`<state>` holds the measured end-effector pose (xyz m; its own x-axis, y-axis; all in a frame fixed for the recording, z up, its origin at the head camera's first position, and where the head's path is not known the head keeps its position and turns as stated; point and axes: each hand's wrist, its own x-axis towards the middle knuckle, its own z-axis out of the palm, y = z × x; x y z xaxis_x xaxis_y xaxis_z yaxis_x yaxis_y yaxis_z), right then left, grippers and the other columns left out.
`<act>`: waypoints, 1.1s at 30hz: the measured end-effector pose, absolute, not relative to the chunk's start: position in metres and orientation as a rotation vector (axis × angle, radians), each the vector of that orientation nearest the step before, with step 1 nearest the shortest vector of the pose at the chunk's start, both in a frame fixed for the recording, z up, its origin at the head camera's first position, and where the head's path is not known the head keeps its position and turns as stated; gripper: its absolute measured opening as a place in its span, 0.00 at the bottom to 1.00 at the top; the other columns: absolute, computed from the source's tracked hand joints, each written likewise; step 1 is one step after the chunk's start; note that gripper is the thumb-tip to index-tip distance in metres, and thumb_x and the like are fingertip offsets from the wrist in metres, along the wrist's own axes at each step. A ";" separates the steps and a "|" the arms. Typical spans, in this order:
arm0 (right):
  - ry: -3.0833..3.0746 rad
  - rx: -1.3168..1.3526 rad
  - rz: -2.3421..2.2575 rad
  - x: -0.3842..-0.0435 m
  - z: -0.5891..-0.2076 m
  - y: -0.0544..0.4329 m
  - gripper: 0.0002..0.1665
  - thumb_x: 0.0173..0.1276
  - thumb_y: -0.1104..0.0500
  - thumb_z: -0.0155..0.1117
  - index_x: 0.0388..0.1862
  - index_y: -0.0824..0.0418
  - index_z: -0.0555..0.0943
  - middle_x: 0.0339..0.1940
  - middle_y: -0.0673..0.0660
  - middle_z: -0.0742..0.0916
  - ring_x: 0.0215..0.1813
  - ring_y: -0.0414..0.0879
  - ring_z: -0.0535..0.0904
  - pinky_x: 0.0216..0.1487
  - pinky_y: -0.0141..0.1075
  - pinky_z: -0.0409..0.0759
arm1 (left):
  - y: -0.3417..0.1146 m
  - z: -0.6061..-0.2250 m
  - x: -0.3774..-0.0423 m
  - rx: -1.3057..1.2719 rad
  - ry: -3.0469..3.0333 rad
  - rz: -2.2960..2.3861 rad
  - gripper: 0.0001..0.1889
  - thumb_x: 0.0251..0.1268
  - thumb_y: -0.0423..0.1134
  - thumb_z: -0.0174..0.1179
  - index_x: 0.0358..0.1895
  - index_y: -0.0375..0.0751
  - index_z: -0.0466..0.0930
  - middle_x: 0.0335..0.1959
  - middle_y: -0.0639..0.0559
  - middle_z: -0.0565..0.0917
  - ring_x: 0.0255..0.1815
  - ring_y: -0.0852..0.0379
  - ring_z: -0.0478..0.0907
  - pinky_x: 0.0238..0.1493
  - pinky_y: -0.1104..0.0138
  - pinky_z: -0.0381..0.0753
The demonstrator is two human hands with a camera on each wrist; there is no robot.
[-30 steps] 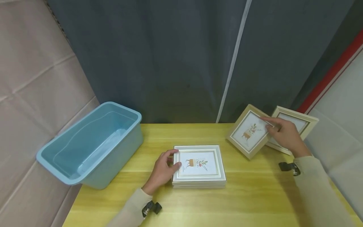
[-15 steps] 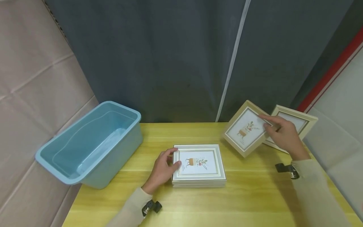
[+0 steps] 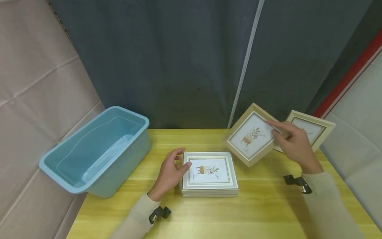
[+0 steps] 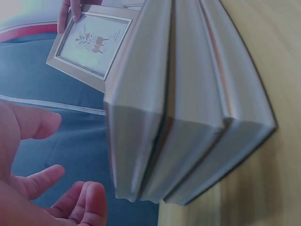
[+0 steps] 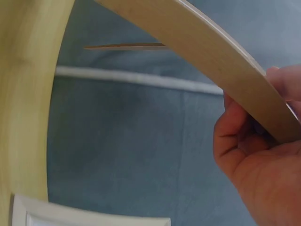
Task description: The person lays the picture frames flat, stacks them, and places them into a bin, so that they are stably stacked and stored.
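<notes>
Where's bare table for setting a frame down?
Bare: the table in front of the frame stack, between the left sleeve and right sleeve; also behind the stack, between the blue tub and held frame. Crowded: the stack's left edge, by the left hand, and back right, where the right hand grips that frame in front of the far frame.

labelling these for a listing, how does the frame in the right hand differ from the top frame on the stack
The held frame has a tan border; the top frame has a white one with gold-toned lines. The held frame is tilted in the right hand, while the top frame lies flat on the stack. Both show a similar drawing with leaves and a reddish flower.
</notes>
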<state>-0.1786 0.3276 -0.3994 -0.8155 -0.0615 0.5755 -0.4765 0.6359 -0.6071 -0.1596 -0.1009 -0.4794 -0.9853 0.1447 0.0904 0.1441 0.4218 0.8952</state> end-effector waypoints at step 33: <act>-2.219 0.839 1.648 -0.161 -0.405 0.251 0.22 0.71 0.80 0.59 0.62 0.73 0.83 0.54 0.48 0.90 0.50 0.40 0.86 0.46 0.28 0.86 | -0.067 -0.454 -0.181 0.919 2.070 1.782 0.35 0.76 0.50 0.62 0.81 0.49 0.63 0.73 0.46 0.75 0.67 0.47 0.76 0.64 0.53 0.81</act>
